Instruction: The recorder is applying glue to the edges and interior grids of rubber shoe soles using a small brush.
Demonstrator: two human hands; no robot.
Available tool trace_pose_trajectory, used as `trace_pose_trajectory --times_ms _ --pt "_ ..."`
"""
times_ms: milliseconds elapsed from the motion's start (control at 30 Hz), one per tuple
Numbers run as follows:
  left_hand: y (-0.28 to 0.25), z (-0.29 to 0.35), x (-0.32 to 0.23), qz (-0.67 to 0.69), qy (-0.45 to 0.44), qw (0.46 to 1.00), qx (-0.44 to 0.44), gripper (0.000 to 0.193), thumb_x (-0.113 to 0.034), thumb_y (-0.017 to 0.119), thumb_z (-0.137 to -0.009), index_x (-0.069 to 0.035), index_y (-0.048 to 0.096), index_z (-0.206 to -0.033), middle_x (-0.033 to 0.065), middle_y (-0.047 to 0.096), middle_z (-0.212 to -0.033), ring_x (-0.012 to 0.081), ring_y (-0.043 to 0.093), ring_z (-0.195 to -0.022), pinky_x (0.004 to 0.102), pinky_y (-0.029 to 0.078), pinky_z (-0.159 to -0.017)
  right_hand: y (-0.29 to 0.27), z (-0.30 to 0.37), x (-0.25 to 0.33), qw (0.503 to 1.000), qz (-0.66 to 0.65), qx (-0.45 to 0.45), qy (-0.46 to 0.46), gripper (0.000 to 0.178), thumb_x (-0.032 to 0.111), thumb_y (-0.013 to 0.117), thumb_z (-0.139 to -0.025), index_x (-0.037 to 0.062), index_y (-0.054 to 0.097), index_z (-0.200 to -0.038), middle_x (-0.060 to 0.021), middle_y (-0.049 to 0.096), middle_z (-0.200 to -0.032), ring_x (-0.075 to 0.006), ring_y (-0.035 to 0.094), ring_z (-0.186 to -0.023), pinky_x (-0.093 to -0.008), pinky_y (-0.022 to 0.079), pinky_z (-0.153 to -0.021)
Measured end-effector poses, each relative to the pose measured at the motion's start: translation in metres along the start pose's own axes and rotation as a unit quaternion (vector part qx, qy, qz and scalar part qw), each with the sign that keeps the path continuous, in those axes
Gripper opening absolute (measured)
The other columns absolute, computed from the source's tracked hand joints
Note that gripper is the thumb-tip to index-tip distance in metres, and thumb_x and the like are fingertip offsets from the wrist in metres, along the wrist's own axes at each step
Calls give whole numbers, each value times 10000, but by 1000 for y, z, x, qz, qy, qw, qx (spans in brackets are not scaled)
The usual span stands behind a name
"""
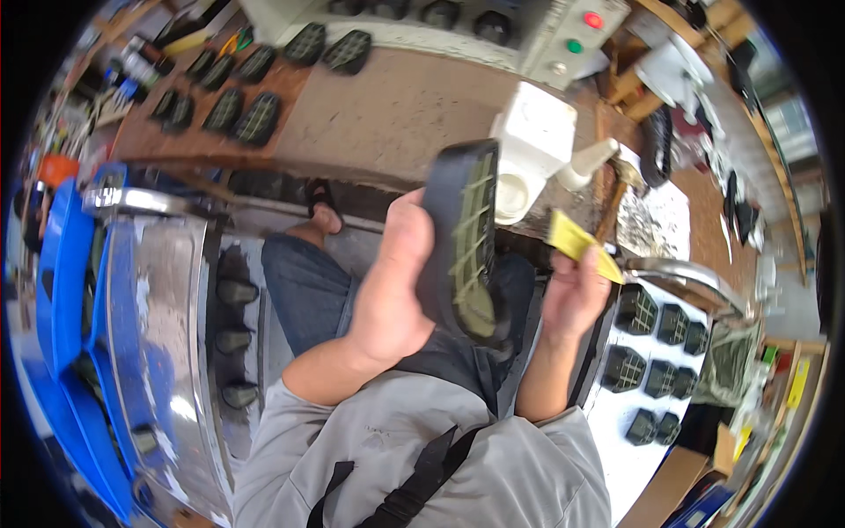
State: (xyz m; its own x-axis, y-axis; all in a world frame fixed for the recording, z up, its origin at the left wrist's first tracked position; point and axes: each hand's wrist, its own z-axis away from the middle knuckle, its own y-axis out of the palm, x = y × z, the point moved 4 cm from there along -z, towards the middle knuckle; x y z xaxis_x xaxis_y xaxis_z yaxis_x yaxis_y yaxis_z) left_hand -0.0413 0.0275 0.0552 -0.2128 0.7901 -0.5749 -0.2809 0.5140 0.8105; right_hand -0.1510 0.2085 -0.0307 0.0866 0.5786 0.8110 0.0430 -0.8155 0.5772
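My left hand [392,286] is wrapped round the side of a black shoe sole [466,238] with an olive-green grid tread. The sole stands on edge above my lap, its tread turned toward the right. Between the thumb and fingers of my right hand [574,297] is a thin, flat yellow piece [581,243]; its material I cannot make out. A gap separates the yellow piece from the sole. Just beyond my hands, at the bench's edge, are a white plastic container [539,132] with a round opening and a smaller white bottle [588,164].
Several black soles [259,118] lie on the brown workbench [378,106], below a pale machine with red and green buttons [574,46]. More soles [625,368] rest on a white board at right. Metal-framed racks flank my legs, with blue bins [62,282] at far left.
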Motion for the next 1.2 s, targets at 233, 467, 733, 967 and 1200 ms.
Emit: trace_pose_trajectory --times_ms 233,467,733,967,1200 --pt "-18 16 7 82 -126 988 27 596 -339 408 -930 7 272 -1396 300 301 -1390 542 295 -1246 639 247 -1035 -32 44 -96 987 158 37 -7 93 95 590 -890 28 609 -952 -29 612 -843 -79 556 -699 -233 462 -635" --pt "26 38 115 -402 -135 856 297 621 -440 421 -914 45 396 -1300 269 504 -1225 424 566 -1018 503 510 -808 -54 73 -85 936 305 55 -165 166 140 580 -893 38 626 -1014 -116 610 -906 -240 610 -804 -323 497 -710" --pt "109 116 301 -119 -705 648 264 580 -476 343 -942 -29 422 -1303 198 533 -1220 385 565 -1031 478 468 -863 -77 86 -47 927 320 56 -187 159 115 626 -845 4 634 -958 -121 589 -855 -282 599 -758 -343 487 -664" --pt "99 126 371 -157 -718 636 233 722 -590 327 -911 17 363 -1302 229 508 -1185 348 518 -1083 491 399 -978 -101 87 -24 937 299 20 -179 155 110 617 -853 10 639 -969 -112 592 -876 -264 600 -768 -333 490 -666" --pt "52 100 257 -172 -631 711 258 548 -381 466 -951 3 362 -1327 184 486 -1247 285 510 -1145 414 401 -1000 -66 88 -35 964 253 -3 -86 115 105 664 -830 36 654 -921 -77 646 -828 -141 605 -732 -268 491 -656"
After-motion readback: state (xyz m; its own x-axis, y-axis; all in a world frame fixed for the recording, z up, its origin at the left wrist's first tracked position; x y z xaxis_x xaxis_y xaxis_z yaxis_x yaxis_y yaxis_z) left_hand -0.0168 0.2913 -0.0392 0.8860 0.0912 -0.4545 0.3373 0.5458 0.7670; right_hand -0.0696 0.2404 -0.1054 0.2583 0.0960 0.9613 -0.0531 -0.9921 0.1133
